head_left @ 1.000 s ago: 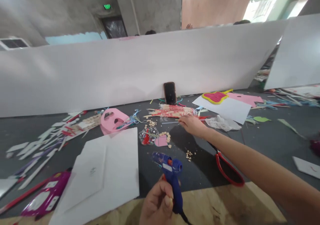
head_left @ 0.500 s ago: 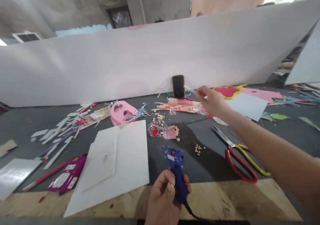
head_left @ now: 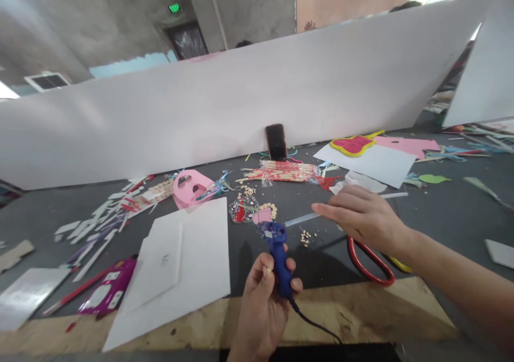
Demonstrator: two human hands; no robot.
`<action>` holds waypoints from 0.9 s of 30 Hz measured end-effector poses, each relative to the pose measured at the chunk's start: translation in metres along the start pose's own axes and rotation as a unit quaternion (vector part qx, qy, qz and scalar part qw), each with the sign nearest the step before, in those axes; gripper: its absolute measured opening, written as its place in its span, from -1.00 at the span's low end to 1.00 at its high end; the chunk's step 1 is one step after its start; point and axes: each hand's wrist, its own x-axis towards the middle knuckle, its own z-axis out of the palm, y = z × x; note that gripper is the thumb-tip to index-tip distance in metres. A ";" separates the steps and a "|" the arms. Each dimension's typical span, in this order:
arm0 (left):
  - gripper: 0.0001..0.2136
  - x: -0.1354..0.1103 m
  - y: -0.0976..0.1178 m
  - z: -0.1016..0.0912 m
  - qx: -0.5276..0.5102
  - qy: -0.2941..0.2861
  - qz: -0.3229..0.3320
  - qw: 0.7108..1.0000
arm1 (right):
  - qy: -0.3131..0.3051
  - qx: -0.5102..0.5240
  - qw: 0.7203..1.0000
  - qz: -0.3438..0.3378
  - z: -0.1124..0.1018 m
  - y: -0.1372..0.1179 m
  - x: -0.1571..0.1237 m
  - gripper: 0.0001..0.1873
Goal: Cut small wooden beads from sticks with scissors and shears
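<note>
My left hand (head_left: 263, 298) is wrapped round the handle of a blue hot glue gun (head_left: 281, 265), which is tilted with its nozzle toward the upper left. Between that thumb and forefinger a small pale piece shows, too small to name. My right hand (head_left: 363, 215) is closed over a translucent glue stick (head_left: 303, 219) that juts out on both sides. The stick's left end meets the back of the gun; whether it is inside I cannot tell. Red-and-yellow-handled scissors (head_left: 371, 268) lie partly hidden below my right hand. Small wooden pieces (head_left: 305, 238) lie near the gun.
White sheets (head_left: 201, 255) and a magenta case (head_left: 108, 289) lie left. Behind are a pink cut-out (head_left: 193, 185), red-wrapped sticks (head_left: 281, 172) and an upright phone (head_left: 276, 141) against a white board (head_left: 201, 115). A black cord (head_left: 315, 325) trails from the gun.
My right hand has come back from the far side of the table toward the glue gun, now with the glue stick at the gun's rear. My left hand keeps its hold.
</note>
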 end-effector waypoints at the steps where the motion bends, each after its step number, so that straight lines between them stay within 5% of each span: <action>1: -0.83 0.001 -0.001 0.002 0.008 -0.001 0.008 1.000 | 0.003 -0.003 1.000 0.000 0.001 -0.002 -0.002 -0.70; 13: -0.75 0.015 -0.011 0.001 0.228 0.031 0.091 0.969 | -0.013 -0.137 0.990 -0.012 -0.008 -0.017 -0.017 -0.67; 15: -0.76 0.015 -0.012 -0.001 0.326 0.037 0.133 0.935 | -0.014 -0.138 0.990 0.005 -0.007 -0.021 -0.019 -0.70; 21: -0.80 0.012 -0.015 0.002 0.596 -0.001 0.260 0.760 | -0.015 -0.028 0.998 0.056 0.008 -0.028 -0.021 -0.77; 27: -0.84 0.012 -0.018 0.005 0.657 -0.032 0.272 0.702 | 0.001 0.003 0.997 0.075 0.015 -0.033 -0.021 -0.76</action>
